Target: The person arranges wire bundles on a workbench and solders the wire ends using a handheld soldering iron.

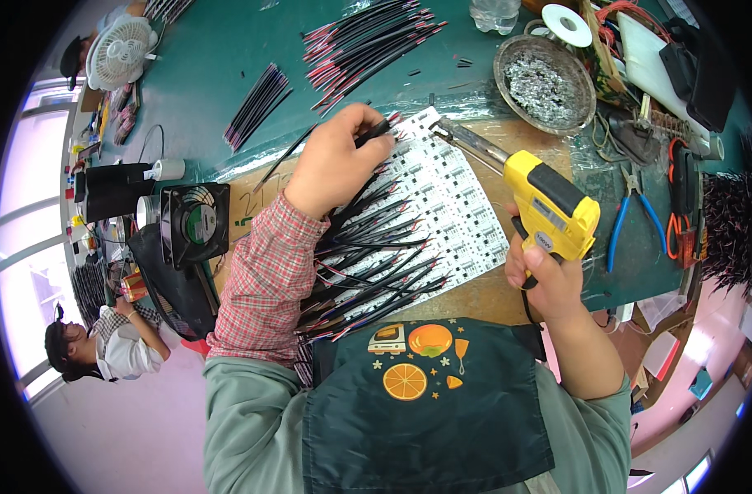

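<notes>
My left hand pinches a black cable with stripped, reddish ends at the top left of a white circuit board panel. In my right hand is a yellow and black soldering gun, gripped by its handle. Its tip reaches over the panel's far edge, a short way right of the cable end. Many black cables lie fanned along the panel's left side, their ends on the board. Whether they are joined there is too small to tell. The panel rests on a brown board.
Bundles of black cables lie at the back. A round metal dish of silvery scraps stands back right, beside a white spool. Blue-handled pliers lie right. A small black fan stands left. Another person sits far left.
</notes>
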A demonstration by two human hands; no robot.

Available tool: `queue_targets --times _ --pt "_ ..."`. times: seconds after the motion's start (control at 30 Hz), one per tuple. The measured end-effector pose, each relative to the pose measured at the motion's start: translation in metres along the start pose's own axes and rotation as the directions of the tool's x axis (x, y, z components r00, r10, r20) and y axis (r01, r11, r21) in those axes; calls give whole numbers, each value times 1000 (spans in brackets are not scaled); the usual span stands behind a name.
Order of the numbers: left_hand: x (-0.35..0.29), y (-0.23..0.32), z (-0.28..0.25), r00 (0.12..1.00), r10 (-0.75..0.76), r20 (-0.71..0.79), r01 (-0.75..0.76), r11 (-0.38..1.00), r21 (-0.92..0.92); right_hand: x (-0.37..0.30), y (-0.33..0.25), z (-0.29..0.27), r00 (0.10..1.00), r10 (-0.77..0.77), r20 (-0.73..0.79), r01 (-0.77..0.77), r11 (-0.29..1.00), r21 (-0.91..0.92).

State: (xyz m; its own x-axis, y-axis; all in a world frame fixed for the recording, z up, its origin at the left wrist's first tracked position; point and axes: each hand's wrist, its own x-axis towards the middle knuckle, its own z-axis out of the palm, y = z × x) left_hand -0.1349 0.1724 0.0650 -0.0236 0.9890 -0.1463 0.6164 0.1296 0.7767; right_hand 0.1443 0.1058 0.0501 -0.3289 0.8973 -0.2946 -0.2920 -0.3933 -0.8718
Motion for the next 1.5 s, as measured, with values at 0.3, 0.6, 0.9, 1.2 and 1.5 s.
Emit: queue_targets --times 0.3,0.6,0.9,1.2,1.5 --pt "-7 16 -3 942 328 -64 -306 924 228 -9 -10 -11 1000 -9 -7 9 1000 19" --pt "-21 64 -5 971 204 -128 -171 958 230 -9 -10 -19 1000 13 6 -14 1000 25" --pt "-7 35 26 998 55 44 -66 948 312 -8 -3 -32 999 28 39 -20 979 -201" --pt "-5 22 33 995 95 -24 -82 946 315 1 -1 -27 994 28 101 -6 978 -211" --pt "-6 17 31 994 101 -28 -85 934 347 2 2 -16 999 38 -4 -38 991 -125"
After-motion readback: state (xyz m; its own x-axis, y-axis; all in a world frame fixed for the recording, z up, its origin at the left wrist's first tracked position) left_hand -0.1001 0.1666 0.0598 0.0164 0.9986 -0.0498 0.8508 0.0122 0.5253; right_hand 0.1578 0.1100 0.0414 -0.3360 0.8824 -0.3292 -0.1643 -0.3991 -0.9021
